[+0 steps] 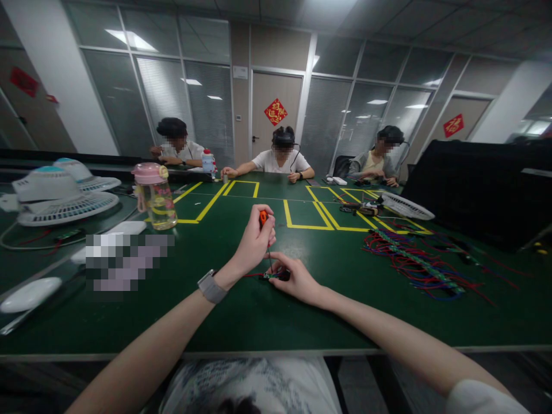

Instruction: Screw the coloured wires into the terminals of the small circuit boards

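My left hand (255, 238) is wrapped round the orange handle of a screwdriver (263, 217) held upright. Its thin shaft points down to a small green circuit board (268, 276) on the table. With thumb and fingers my right hand (297, 280) grips the board and a dark part at its right end, which the fingers partly cover. A red wire runs out to the left from the board. Whether the screwdriver tip touches a screw is too small to tell.
A row of green boards with red and blue wires (414, 259) lies at right, near a black panel (474, 195). White fan parts (69, 207), a pink-lidded bottle (155, 198) and a white case (30, 294) are at left. Several people sit across the green table (207, 322).
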A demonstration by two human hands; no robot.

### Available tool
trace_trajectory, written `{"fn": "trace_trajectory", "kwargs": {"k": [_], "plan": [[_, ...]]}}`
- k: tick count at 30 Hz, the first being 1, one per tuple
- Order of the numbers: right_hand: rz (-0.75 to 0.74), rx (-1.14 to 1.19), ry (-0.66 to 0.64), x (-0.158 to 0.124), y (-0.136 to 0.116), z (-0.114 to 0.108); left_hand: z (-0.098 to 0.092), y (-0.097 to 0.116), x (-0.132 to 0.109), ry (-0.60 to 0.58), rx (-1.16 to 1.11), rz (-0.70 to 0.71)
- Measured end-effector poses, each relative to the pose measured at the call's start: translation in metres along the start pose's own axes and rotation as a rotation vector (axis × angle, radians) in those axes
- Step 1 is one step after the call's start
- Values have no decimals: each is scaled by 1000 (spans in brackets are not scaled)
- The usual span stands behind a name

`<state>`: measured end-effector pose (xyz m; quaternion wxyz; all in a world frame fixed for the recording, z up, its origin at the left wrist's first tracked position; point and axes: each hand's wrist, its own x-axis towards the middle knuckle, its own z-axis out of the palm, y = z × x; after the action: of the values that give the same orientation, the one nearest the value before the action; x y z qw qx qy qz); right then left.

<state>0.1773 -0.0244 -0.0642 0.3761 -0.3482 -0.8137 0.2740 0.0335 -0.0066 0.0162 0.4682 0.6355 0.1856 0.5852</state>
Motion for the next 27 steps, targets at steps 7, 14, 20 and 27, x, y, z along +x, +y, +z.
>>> {"fn": "trace_trajectory", "kwargs": {"k": [7,14,20,27], "plan": [[-5,7,0,0,0,0,0,-3,-2,-46,22,-23],[-10,11,10,0,5,1,-1,-8,-3,-69,49,-21],[-14,19,12,0,5,1,0,-8,-4,-71,65,-8],[-2,16,8,1,3,1,1,-8,-5,-84,75,-19]]}}
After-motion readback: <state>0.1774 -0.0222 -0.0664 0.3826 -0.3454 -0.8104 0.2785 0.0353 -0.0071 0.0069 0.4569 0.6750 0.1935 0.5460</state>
